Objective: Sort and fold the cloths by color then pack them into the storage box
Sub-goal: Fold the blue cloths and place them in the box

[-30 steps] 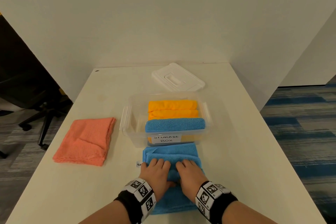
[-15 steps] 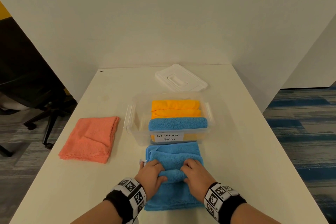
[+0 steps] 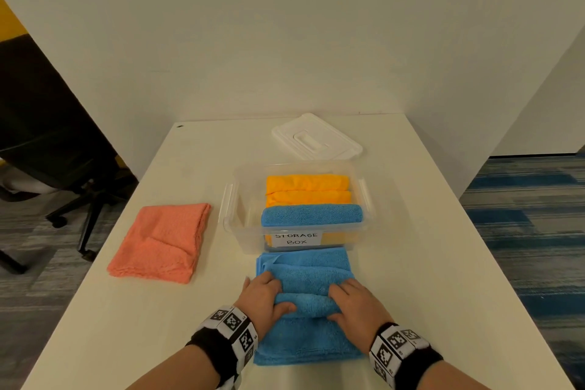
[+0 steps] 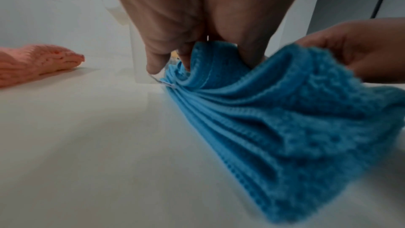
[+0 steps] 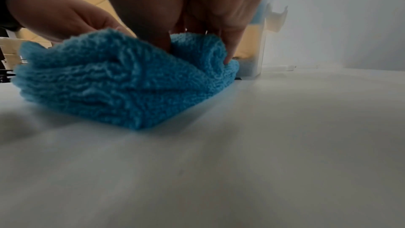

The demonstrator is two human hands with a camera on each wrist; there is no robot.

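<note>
A blue cloth (image 3: 308,275) lies on the white table just in front of the clear storage box (image 3: 232,209). Both hands grip a raised fold across its middle: my left hand (image 3: 266,296) at the left side, my right hand (image 3: 354,304) at the right, thumbs tucked under the bunched ridge. The left wrist view shows fingers pinching the blue cloth (image 4: 274,110); in the right wrist view fingers dig into the blue cloth (image 5: 122,79). Inside the box sit folded yellow cloths (image 3: 307,188) and a rolled blue cloth (image 3: 311,215). A folded salmon cloth (image 3: 161,242) lies to the left.
The white box lid (image 3: 316,141) lies behind the box near the wall. The table's edges (image 3: 474,231) drop to carpet on the right and to a black office chair (image 3: 63,168) on the left.
The hands went from pressing flat on the blue cloth to curling round it, and they have lifted a fold across its middle and drawn it toward me.
</note>
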